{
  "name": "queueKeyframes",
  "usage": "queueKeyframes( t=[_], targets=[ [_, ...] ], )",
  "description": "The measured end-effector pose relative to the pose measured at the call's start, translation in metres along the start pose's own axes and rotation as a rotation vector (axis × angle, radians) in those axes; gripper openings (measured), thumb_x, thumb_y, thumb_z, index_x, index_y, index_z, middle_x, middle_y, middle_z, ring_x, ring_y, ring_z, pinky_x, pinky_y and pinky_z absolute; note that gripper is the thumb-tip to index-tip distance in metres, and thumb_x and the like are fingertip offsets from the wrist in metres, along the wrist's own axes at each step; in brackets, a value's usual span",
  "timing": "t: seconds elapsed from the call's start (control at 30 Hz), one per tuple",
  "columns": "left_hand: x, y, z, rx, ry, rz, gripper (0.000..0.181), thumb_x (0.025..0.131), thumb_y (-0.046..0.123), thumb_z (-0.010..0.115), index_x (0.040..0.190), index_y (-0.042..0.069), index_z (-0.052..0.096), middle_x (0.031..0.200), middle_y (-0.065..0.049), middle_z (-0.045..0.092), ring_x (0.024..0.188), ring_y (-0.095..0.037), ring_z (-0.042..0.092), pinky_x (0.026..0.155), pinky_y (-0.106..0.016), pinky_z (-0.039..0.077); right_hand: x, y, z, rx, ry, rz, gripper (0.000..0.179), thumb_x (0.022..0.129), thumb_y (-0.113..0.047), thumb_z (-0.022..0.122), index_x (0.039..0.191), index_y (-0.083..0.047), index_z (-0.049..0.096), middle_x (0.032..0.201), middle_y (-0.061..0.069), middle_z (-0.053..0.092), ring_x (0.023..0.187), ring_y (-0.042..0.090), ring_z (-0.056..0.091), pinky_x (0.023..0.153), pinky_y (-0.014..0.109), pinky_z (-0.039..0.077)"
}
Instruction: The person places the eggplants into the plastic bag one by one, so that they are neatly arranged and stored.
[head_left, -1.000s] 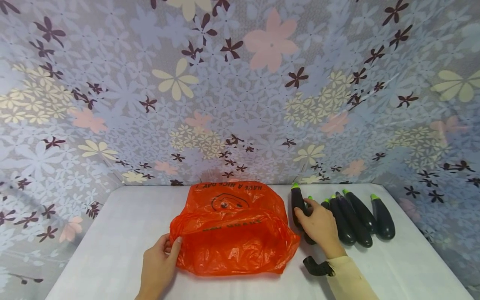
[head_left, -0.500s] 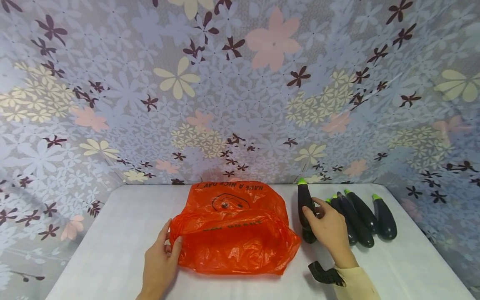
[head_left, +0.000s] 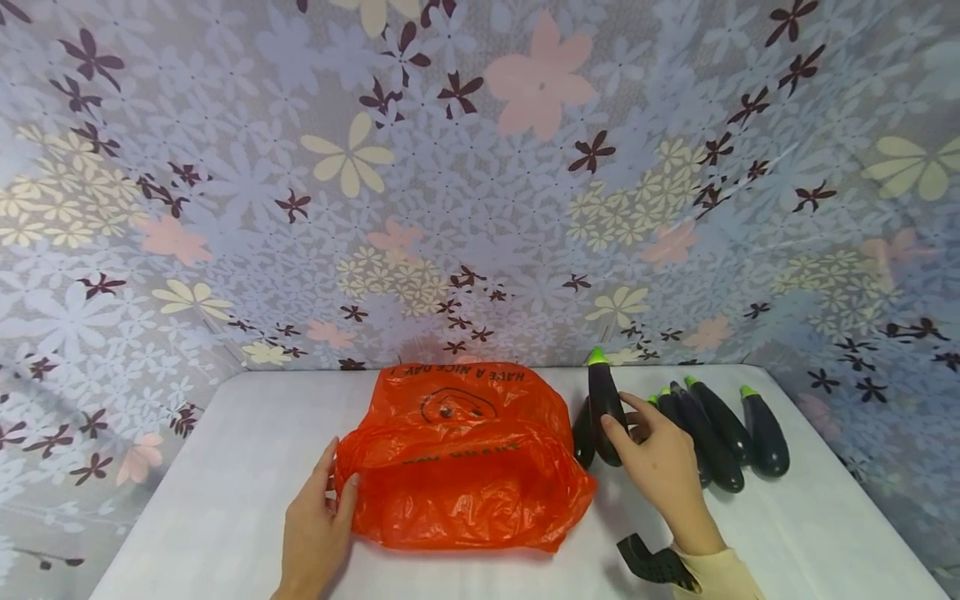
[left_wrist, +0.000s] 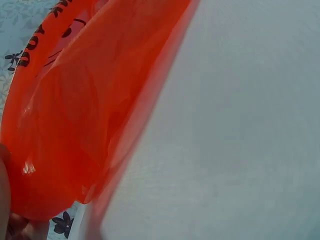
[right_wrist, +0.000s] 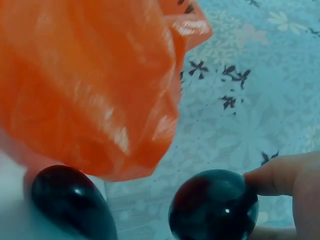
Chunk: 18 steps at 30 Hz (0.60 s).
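Note:
In the head view, my left hand [head_left: 317, 518] pinches the left edge of a red-orange plastic bag [head_left: 465, 500], which has a printed face and lettering. The left wrist view shows the bag [left_wrist: 95, 95] and part of that hand's fingers [left_wrist: 5, 195] at the lower left. Right of the bag, my right hand [head_left: 663, 458] grips a dark purple eggplant [head_left: 606, 404] with a bright green stem end. Its rounded bottom [right_wrist: 212, 205] faces the right wrist camera, a fingertip against its side. A second eggplant [head_left: 583, 437] lies between the bag and the held one, partly hidden.
Several more eggplants [head_left: 723, 425] lie side by side on the right, and one eggplant [head_left: 767, 437] sits at the far right end. A white cloth [head_left: 210, 492] covers the table. Flowered fabric [head_left: 480, 183] rises behind and at both sides. A black device [head_left: 652, 562] is at my right wrist.
My right hand has moved a little right, and the eggplant in it now stands higher in the head view. A second eggplant has come into sight beside the bag. My left hand stays on the bag.

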<state>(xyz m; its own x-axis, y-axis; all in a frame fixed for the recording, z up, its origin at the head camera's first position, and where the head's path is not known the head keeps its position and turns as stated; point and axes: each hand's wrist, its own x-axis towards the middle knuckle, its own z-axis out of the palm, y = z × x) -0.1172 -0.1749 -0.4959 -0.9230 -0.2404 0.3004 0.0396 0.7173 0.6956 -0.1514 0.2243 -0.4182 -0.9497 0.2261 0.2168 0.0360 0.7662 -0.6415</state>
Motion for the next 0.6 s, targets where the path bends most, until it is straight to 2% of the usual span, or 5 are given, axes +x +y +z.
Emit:
queueKeyframes(
  t=[0.23, 0.6],
  targets=[
    [-0.001, -0.001, 0.001, -0.038, 0.019, 0.014, 0.059, 0.095, 0.011, 0.069, 0.149, 0.008, 0.047, 0.11, -0.011, 0.068, 0.08, -0.017, 0.061, 0.063, -0.02, 0.054, -0.007, -0.009, -0.004, 0.042, -0.004, -0.034, 0.057, 0.097, -0.043, 0.064, 0.14, -0.006, 0.059, 0.11, 0.02, 0.07, 0.091, 0.03, 0.065, 0.061, 0.033, 0.05],
    [-0.001, -0.003, 0.003, -0.06, 0.023, -0.005, 0.059, 0.095, 0.01, 0.069, 0.15, 0.009, 0.046, 0.113, -0.013, 0.068, 0.081, -0.018, 0.062, 0.063, -0.018, 0.054, -0.018, -0.025, -0.009, 0.097, 0.002, -0.082, 0.054, 0.095, -0.04, 0.067, 0.138, -0.008, 0.061, 0.109, 0.018, 0.07, 0.09, 0.027, 0.067, 0.062, 0.033, 0.051]
  ],
)
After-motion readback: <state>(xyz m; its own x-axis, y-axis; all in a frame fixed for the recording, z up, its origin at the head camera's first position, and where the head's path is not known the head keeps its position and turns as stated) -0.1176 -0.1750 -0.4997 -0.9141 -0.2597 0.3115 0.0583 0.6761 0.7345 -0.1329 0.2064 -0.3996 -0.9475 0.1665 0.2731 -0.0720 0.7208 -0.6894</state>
